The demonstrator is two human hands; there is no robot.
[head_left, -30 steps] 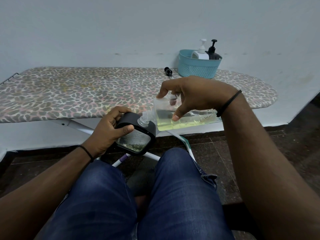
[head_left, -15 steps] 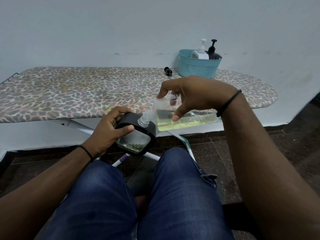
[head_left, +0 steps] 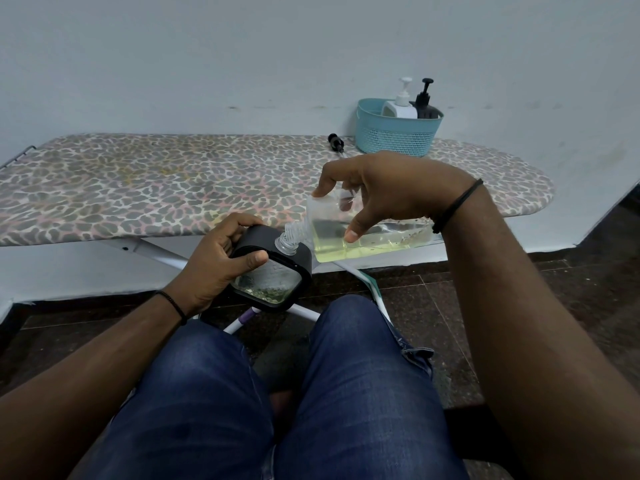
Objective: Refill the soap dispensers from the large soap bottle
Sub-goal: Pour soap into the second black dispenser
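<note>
My right hand (head_left: pixel 384 188) grips the large clear soap bottle (head_left: pixel 367 237), which lies nearly on its side with yellow-green liquid pooled along its lower wall. Its threaded neck points left and down into the mouth of a black-framed clear dispenser (head_left: pixel 273 275). My left hand (head_left: pixel 216 258) holds that dispenser tilted over my lap, thumb across its front. A little bubbly liquid sits in the dispenser's bottom.
An ironing board (head_left: pixel 138 188) with a spotted cover stretches across in front of me. A teal basket (head_left: pixel 394 133) at its back right holds a white dispenser (head_left: pixel 401 105) and a black dispenser (head_left: pixel 424 102). A loose black pump head (head_left: pixel 336 142) lies beside the basket. My knees fill the foreground.
</note>
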